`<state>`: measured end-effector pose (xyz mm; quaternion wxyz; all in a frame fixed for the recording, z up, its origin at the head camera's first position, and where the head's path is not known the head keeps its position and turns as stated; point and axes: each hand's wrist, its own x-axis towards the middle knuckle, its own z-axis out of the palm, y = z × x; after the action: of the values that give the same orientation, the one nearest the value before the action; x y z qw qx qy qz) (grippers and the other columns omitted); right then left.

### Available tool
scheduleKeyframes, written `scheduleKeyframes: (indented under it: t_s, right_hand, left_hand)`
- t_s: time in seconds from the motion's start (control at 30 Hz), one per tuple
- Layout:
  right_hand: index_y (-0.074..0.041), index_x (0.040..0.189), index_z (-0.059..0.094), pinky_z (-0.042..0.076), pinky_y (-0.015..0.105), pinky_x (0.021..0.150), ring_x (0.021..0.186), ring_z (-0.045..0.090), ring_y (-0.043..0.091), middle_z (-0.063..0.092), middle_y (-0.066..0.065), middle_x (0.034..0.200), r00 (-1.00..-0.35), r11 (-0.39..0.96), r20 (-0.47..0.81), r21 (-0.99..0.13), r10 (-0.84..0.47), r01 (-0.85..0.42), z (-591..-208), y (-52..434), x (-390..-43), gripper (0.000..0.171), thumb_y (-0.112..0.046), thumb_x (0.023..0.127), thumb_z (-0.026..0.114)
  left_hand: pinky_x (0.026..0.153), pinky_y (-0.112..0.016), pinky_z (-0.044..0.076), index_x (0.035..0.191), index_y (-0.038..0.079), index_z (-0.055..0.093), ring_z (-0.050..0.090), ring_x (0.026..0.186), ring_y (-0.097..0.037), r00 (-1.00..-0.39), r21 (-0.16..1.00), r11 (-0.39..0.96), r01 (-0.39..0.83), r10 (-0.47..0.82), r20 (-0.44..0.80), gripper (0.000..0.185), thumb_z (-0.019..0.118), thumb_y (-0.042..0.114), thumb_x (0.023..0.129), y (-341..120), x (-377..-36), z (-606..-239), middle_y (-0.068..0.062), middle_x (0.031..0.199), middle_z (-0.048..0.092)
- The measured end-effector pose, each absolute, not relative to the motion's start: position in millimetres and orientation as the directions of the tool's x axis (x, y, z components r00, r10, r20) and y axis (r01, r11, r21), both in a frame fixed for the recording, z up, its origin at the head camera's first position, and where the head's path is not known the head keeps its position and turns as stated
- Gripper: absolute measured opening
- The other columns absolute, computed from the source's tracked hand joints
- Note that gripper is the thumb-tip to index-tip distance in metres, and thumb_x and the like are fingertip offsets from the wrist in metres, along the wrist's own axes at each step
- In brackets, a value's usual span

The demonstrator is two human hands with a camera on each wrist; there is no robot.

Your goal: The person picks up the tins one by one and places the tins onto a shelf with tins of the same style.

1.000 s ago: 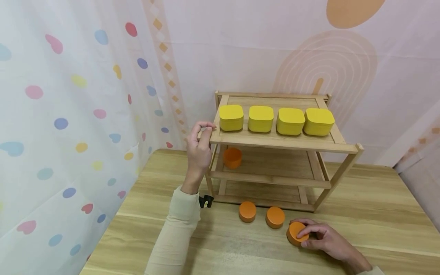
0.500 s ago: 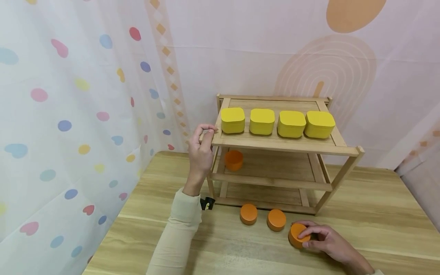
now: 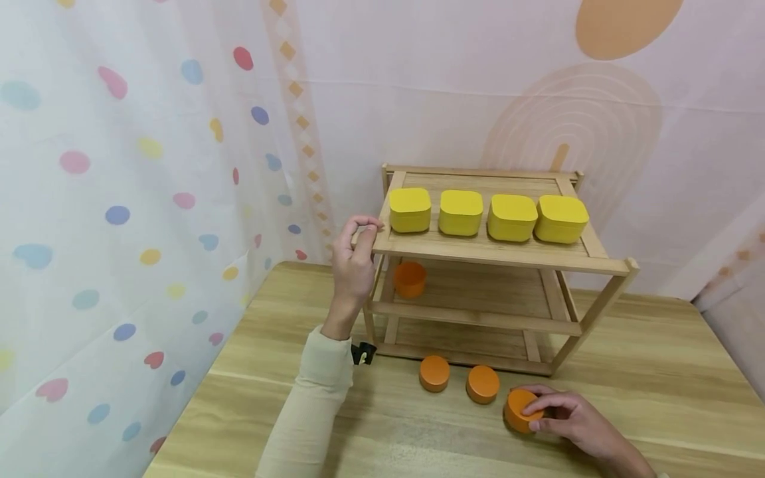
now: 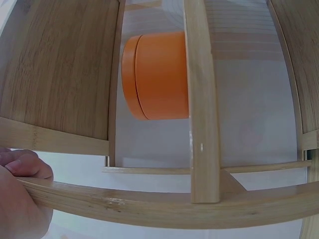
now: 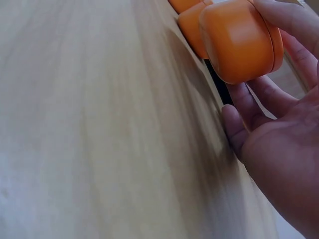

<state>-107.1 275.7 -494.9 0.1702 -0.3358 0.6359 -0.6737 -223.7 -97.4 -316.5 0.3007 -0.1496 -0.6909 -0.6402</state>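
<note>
My left hand (image 3: 354, 260) grips the front left corner of the top board of a wooden rack (image 3: 496, 255), fingers curled over its edge; the left wrist view shows a fingertip (image 4: 22, 167) on the rail. My right hand (image 3: 564, 418) holds a round orange container (image 3: 518, 409) on the table, right of the rack's foot; in the right wrist view its fingers wrap round that orange container (image 5: 241, 40), which looks tilted. Two more orange containers (image 3: 434, 372) (image 3: 483, 383) stand in a row to its left. Another orange container (image 3: 410, 279) (image 4: 157, 74) sits on the rack's middle shelf.
Several yellow square boxes (image 3: 487, 216) line the rack's top shelf. The rack stands on a wooden table (image 3: 657, 372) against a pink patterned backdrop. A curtain with coloured dots (image 3: 119, 219) hangs along the left. A small black clip (image 3: 360, 352) shows at my left sleeve.
Both hands keep their holds. The view has shifted slightly, so the rack and containers appear a little further right.
</note>
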Motion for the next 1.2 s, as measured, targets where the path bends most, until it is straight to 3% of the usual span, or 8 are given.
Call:
scheduleKeyframes:
  t_s: [0.07,0.17,0.3,0.37,0.67,0.97,1.2]
  right_hand:
    - [0.006,0.114,0.068,0.053,0.024,0.09,0.123,0.055,0.006,0.056,-0.005,0.14,-0.729,-0.114,0.213,-0.976,-0.65,-0.184,-493,276,-106,0.029,0.017,0.09,0.055]
    - [0.004,0.113,0.069,0.055,0.026,0.086,0.12,0.057,0.006,0.056,-0.007,0.138,-0.74,-0.08,0.217,-0.973,-0.636,-0.217,-490,276,-106,0.029,0.016,0.089,0.057]
    - [0.002,0.111,0.07,0.056,0.026,0.083,0.12,0.058,0.006,0.057,-0.005,0.138,-0.735,-0.051,0.281,-0.946,-0.617,-0.319,-486,275,-107,0.034,0.02,0.085,0.058]
    - [0.001,0.111,0.07,0.055,0.025,0.085,0.121,0.057,0.006,0.057,-0.003,0.138,-0.732,-0.05,0.304,-0.936,-0.61,-0.348,-484,274,-108,0.036,0.021,0.085,0.057]
    - [0.003,0.112,0.07,0.053,0.022,0.089,0.124,0.054,0.006,0.056,-0.002,0.139,-0.724,-0.07,0.315,-0.935,-0.614,-0.348,-479,272,-110,0.036,0.022,0.085,0.056]
    - [0.0,0.114,0.07,0.053,0.025,0.091,0.125,0.054,0.009,0.053,0.001,0.143,-0.685,-0.083,0.383,-0.9,-0.62,-0.429,-467,267,-116,0.042,0.025,0.084,0.054]
    - [-0.002,0.112,0.07,0.053,0.025,0.092,0.129,0.052,0.009,0.054,0.003,0.142,-0.67,-0.098,0.412,-0.886,-0.618,-0.454,-449,263,-121,0.035,0.018,0.086,0.06]
  left_hand:
    - [0.044,-0.023,0.022,0.102,-0.001,0.063,0.021,0.045,-0.009,-0.77,0.789,0.137,0.598,-0.175,0.614,0.025,0.045,0.017,0.103,-97,-224,-316,-0.006,0.087,0.059]
    - [0.044,-0.023,0.022,0.102,-0.001,0.062,0.02,0.044,-0.009,-0.77,0.789,0.136,0.599,-0.174,0.614,0.025,0.045,0.017,0.103,-97,-224,-316,-0.004,0.089,0.061]
    - [0.039,-0.022,0.019,0.101,0.0,0.063,0.02,0.041,-0.009,-0.773,0.793,0.13,0.595,-0.178,0.609,0.026,0.045,0.018,0.103,-97,-224,-316,0.0,0.058,0.043]
    - [0.038,-0.022,0.019,0.101,0.0,0.063,0.021,0.04,-0.009,-0.772,0.792,0.131,0.596,-0.178,0.61,0.026,0.045,0.018,0.102,-97,-223,-317,0.002,0.051,0.034]
    - [0.039,-0.023,0.02,0.101,0.0,0.063,0.021,0.041,-0.009,-0.767,0.787,0.144,0.599,-0.177,0.617,0.025,0.045,0.018,0.103,-97,-224,-316,0.002,0.056,0.041]
    - [0.037,-0.024,0.02,0.101,0.001,0.062,0.022,0.039,-0.011,-0.773,0.793,0.139,0.594,-0.175,0.61,0.026,0.044,0.018,0.103,-99,-226,-317,0.002,0.05,0.032]
    - [0.038,-0.024,0.02,0.101,0.001,0.062,0.022,0.04,-0.011,-0.769,0.789,0.14,0.598,-0.177,0.614,0.026,0.044,0.019,0.101,-98,-226,-319,0.002,0.051,0.031]
